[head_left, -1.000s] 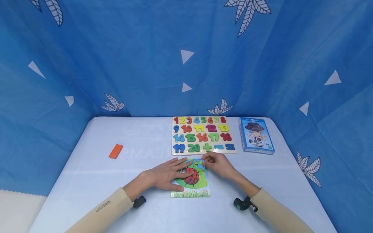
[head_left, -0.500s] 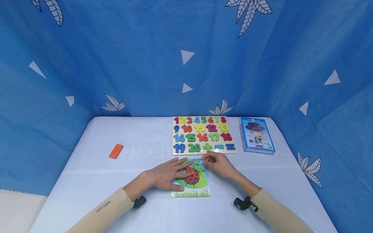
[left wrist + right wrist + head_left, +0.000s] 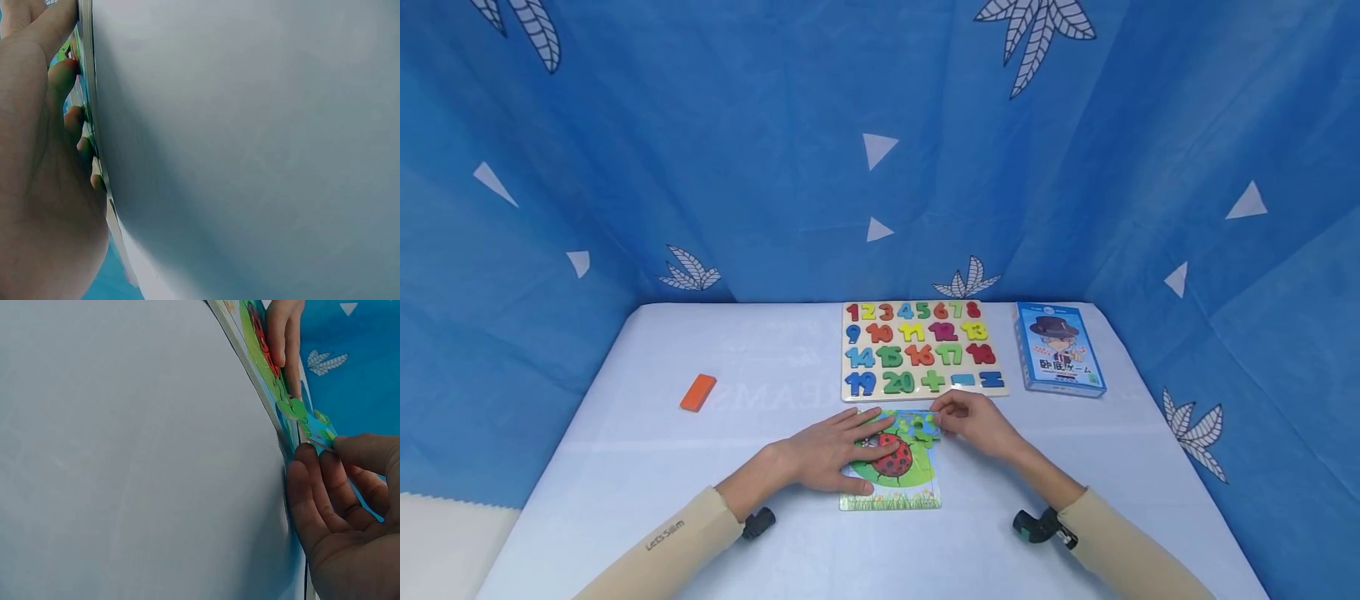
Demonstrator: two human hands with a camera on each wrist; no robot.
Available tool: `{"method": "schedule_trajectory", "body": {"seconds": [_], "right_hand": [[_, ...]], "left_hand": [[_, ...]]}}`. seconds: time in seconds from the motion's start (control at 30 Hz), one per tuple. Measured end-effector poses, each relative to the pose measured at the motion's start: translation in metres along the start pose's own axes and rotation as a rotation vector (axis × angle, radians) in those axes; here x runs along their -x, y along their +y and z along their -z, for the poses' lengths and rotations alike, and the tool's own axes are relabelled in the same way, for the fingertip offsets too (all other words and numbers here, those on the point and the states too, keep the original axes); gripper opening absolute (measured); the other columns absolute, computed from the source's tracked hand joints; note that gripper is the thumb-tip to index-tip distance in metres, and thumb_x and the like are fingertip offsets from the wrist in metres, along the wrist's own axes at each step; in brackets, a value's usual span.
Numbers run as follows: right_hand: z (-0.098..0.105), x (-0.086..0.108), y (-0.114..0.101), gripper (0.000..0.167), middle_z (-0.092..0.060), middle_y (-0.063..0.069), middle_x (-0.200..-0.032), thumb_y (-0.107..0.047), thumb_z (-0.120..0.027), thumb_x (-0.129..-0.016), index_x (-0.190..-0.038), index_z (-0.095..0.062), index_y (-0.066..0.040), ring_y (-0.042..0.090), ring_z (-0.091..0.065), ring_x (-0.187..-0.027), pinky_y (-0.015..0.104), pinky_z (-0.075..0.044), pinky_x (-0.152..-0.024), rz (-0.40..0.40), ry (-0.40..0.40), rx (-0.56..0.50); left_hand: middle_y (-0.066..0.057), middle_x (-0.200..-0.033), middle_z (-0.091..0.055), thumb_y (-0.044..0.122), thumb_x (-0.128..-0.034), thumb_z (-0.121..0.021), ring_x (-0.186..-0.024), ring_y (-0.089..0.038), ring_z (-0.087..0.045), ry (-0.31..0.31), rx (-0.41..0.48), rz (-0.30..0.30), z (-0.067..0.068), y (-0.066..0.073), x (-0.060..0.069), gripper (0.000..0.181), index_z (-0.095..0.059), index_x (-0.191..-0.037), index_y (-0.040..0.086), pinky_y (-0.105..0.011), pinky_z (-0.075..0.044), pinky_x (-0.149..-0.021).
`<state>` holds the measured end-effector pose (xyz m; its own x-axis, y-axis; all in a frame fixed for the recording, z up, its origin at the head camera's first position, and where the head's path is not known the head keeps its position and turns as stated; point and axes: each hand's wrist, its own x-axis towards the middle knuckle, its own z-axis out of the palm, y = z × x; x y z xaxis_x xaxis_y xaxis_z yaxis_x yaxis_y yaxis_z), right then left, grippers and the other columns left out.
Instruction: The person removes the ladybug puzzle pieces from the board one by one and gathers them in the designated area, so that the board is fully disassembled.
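From my end I see the left hand (image 3: 842, 450) released, lying flat with spread fingers across the left part of the ladybug puzzle (image 3: 897, 467) at the near middle of the table (image 3: 775, 342), while the right hand (image 3: 976, 425) pinches a tilted green-and-blue piece (image 3: 927, 430) between thumb and fingers at its far right corner. Just beyond the puzzle I have the number board (image 3: 925, 397), with a blue box (image 3: 1060, 350) to its right and an orange block (image 3: 698, 392) well apart on the left, and blue curtain (image 3: 775, 167) surrounds the far side.
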<state>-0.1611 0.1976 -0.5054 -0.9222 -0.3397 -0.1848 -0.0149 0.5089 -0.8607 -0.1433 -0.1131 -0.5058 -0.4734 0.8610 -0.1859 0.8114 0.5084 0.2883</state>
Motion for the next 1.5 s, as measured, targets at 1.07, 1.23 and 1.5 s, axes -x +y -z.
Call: {"method": "schedule_trajectory", "body": {"seconds": [1.07, 1.23, 1.5], "right_hand": [[0.042, 0.013, 0.015, 0.014, -0.067, 0.0, -0.091, -0.014, -0.07, -0.094, -0.108, -0.073, -0.013, 0.018, -0.062, -0.081, 0.026, -0.056, -0.068, -0.075, 0.086, 0.223], [0.047, 0.013, 0.017, 0.014, -0.068, 0.001, -0.094, -0.014, -0.07, -0.094, -0.108, -0.074, -0.013, 0.019, -0.061, -0.084, 0.028, -0.056, -0.072, -0.091, 0.095, 0.252], [0.058, 0.017, 0.023, 0.017, -0.07, 0.002, -0.101, -0.013, -0.069, -0.095, -0.111, -0.074, -0.012, 0.02, -0.06, -0.088, 0.032, -0.056, -0.081, -0.109, 0.115, 0.289]], "left_hand": [[0.001, -0.17, -0.008, 0.066, -0.099, -0.042, -0.157, -0.026, -0.005, 0.017, -0.015, -0.015, 0.001, 0.0, -0.001, 0.069, -0.027, -0.159, 0.035, -0.051, -0.014, -0.125], [0.001, -0.17, -0.009, 0.066, -0.0989, -0.042, -0.156, -0.027, -0.007, 0.022, -0.016, -0.016, -0.001, 0.0, -0.001, 0.07, -0.027, -0.159, 0.034, -0.051, -0.015, -0.124], [0.001, -0.17, -0.008, 0.067, -0.0987, -0.042, -0.157, -0.026, -0.005, 0.017, -0.014, -0.01, -0.002, 0.001, -0.001, 0.069, -0.028, -0.159, 0.035, -0.05, -0.014, -0.125]]}}
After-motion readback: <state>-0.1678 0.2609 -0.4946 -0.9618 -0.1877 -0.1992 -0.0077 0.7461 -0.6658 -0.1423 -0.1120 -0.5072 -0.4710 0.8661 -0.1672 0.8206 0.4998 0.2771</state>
